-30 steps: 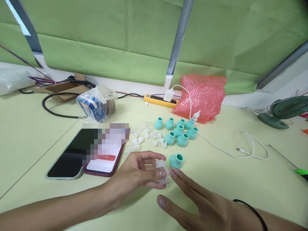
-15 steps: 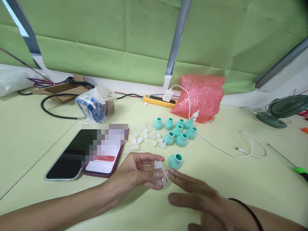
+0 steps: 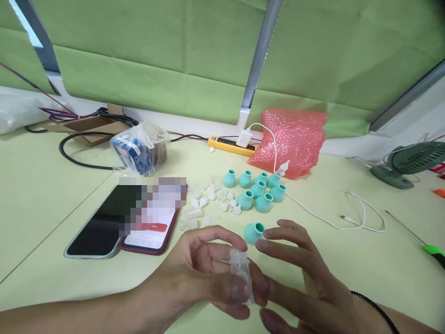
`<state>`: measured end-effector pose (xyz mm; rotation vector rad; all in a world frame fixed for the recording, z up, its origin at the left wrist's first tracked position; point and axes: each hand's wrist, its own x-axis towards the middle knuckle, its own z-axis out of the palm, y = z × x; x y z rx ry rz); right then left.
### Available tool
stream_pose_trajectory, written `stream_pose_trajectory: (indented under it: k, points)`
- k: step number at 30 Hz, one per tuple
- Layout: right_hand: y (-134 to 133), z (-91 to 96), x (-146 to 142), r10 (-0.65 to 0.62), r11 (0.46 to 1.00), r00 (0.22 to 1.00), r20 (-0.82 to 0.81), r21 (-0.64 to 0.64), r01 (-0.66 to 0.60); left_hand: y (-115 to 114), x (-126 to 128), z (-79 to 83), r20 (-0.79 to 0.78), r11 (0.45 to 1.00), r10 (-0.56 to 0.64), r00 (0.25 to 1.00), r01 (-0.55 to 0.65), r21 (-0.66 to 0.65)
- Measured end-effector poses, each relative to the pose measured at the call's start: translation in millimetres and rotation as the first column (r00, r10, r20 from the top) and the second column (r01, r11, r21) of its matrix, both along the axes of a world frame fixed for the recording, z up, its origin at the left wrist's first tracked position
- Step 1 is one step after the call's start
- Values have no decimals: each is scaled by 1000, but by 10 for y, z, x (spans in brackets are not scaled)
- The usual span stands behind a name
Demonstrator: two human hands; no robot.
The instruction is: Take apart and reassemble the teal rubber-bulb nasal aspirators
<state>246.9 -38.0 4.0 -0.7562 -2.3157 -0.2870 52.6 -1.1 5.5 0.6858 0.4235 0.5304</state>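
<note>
My left hand (image 3: 205,273) pinches a small clear plastic piece (image 3: 241,271) between thumb and fingers, low in the middle of the view. My right hand (image 3: 299,278) is beside it with fingers spread, its fingertips touching the same clear piece. Just behind my fingers lies one teal rubber cup (image 3: 253,232) on its side. Farther back stands a cluster of teal cups (image 3: 259,190), and left of them several small white and clear plastic bits (image 3: 208,199) are scattered on the pale green table (image 3: 347,264).
Two phones (image 3: 104,222) lie at the left. A bag with a blue pack (image 3: 139,150), a cardboard box with cables (image 3: 90,125), a yellow power strip (image 3: 231,146), pink bubble wrap (image 3: 292,139), a white charging cable (image 3: 347,215), a green fan (image 3: 410,160) and a green-handled screwdriver (image 3: 431,250) surround them.
Both hands have come toward me and risen with the clear piece. My right hand has turned from flat on the table to fingers spread around the piece.
</note>
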Motion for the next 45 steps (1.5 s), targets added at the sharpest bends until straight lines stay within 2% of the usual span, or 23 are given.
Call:
stream_pose_trajectory:
  k: [5,9,14,20,26,31,37,45]
  points:
    - [-44,-23,36,-4,998,998,-61,-56,1,0,-43,79,33,998,-61,998,62,-26]
    - [-12,-55,36,55,997,990,-128,-47,-61,14,-56,102,60,993,-101,993,104,-48]
    - [38,-86,35,56,994,990,-126,-86,-68,-7,-65,124,35,996,-86,996,87,-35]
    - [67,-60,14,-55,982,986,-156,-189,24,15,-94,101,77,1000,-19,997,20,-12]
    - [140,-30,15,-142,962,988,-55,-244,125,37,-117,71,82,1000,-30,996,30,1]
    - [202,-45,43,-249,908,961,123,-315,276,47,-108,61,76,1000,-28,997,28,-6]
    - [240,-66,67,-299,877,927,226,-318,361,32,-117,60,59,1000,-8,998,8,3]
    - [299,-16,217,-403,764,809,427,-330,554,110,-97,61,9,991,78,997,-78,113]
